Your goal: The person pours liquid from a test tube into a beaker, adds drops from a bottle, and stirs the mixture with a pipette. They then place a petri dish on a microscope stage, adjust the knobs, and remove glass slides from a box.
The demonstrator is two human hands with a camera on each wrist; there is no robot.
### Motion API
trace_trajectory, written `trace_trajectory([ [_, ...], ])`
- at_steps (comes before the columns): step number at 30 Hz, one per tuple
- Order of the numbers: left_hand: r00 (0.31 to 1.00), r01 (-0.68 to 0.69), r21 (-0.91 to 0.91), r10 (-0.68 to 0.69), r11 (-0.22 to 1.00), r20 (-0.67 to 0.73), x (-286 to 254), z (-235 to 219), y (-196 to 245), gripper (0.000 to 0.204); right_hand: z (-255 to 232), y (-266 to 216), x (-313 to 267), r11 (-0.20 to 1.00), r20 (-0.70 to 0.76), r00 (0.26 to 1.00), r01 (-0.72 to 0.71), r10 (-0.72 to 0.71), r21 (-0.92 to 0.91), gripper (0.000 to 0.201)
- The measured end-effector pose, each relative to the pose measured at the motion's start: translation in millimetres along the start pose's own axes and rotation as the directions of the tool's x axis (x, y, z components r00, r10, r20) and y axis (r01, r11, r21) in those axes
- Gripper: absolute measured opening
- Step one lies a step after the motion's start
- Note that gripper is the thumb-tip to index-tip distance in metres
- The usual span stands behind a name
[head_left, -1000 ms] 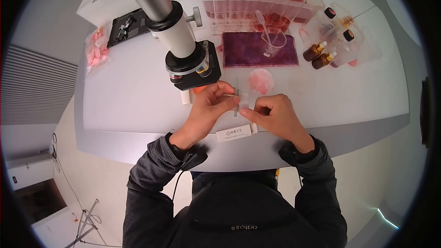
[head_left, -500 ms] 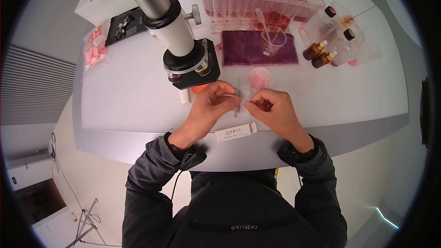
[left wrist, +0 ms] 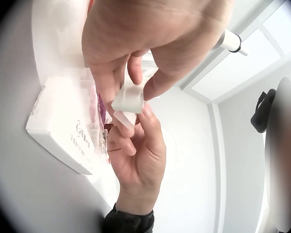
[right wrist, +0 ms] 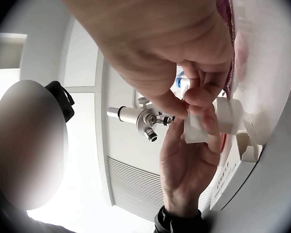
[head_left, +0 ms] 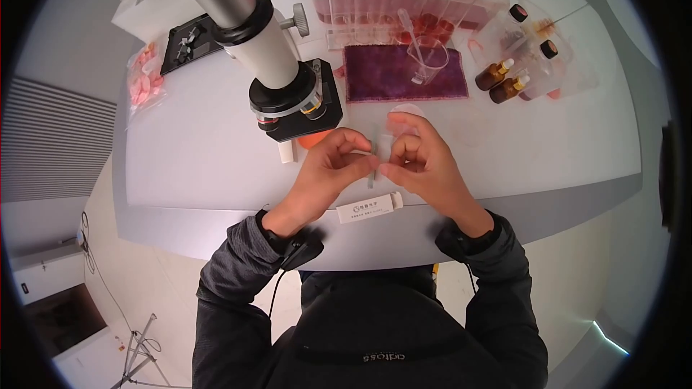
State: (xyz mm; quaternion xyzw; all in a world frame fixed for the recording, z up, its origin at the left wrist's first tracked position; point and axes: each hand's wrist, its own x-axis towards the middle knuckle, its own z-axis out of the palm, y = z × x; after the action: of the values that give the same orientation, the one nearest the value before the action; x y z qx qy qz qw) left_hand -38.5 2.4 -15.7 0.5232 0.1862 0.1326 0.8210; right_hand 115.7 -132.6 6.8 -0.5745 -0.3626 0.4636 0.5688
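My left hand [head_left: 317,180] grips a small stack of glass microscope slides [left wrist: 128,103] between thumb and fingers, and their greenish edges show in the head view. A thin whitish translucent slip [left wrist: 125,119] sticks out beside the stack. My right hand [head_left: 429,169] pinches at this slip with curled thumb and finger, its fingertips right at the left thumb, while another finger reaches upward. In the right wrist view the left fingers [right wrist: 212,127] lie around the pale slides [right wrist: 195,130]. A white printed carton [head_left: 370,207] with an open flap lies just below the hands.
A microscope [head_left: 277,65] stands at the left, an orange thing [head_left: 314,138] by its base. Behind lies a purple cloth [head_left: 375,75] with a beaker [head_left: 431,61] and dropper. Test tubes [head_left: 366,0] stand at the back; dropper bottles [head_left: 508,88] stand right. A pink-stained round pad [head_left: 407,109] is partly hidden.
My right hand has moved in toward the left hand, its fingertips now meeting the slides, with one finger lifted upward over the pink pad. The left hand keeps its grip on the slides.
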Motion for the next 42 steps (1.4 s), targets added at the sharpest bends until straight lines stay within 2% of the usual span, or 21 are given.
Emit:
trace_trajectory([
  [7,0.998,0.06,0.036,-0.06,0.998,0.016,-1,0,4,0.021,-2,3,1,1.0,0.065,0.998,-0.01,0.009,0.019,0.059],
  [10,0.997,0.066,0.031,-0.067,0.997,0.029,-1,0,4,0.019,-1,2,1,0.999,0.048,0.999,-0.007,0.005,0.04,0.055],
  [16,0.997,0.076,-0.044,-0.075,0.996,0.035,-1,0,2,0.018,-4,0,1,0.994,0.047,0.999,-0.01,0.015,-0.11,0.053],
  [20,0.995,0.087,-0.097,-0.082,0.992,0.049,-1,-1,2,0.018,-4,1,1,0.993,0.042,0.999,0.023,-0.018,-0.118,0.052],
  [26,0.994,0.079,-0.043,-0.076,0.996,0.076,-2,-1,3,0.014,-2,1,0,0.981,0.046,0.998,0.038,-0.03,-0.19,0.055],
  [28,0.996,0.068,-0.059,-0.065,0.996,0.061,-1,-1,3,0.014,-2,-2,-1,0.965,0.036,0.999,0.04,-0.032,-0.26,0.061],
  [31,0.993,0.109,-0.134,-0.101,0.985,0.066,-1,0,9,0.014,-2,-5,0,0.827,0.077,0.95,0.3,-0.301,-0.475,0.074],
  [34,0.99,0.123,-0.188,-0.108,0.974,0.088,-1,1,12,0.013,4,-13,-4,0.756,0.129,0.944,0.322,-0.304,-0.57,0.085],
  [37,0.99,0.125,-0.207,-0.108,0.97,0.093,-2,4,15,0.014,6,-9,-5,0.713,0.126,0.955,0.284,-0.268,-0.641,0.09],
  [42,0.991,0.109,-0.21,-0.089,0.972,0.101,-3,2,13,0.015,7,-5,-4,0.723,0.122,0.953,0.29,-0.277,-0.627,0.089],
])
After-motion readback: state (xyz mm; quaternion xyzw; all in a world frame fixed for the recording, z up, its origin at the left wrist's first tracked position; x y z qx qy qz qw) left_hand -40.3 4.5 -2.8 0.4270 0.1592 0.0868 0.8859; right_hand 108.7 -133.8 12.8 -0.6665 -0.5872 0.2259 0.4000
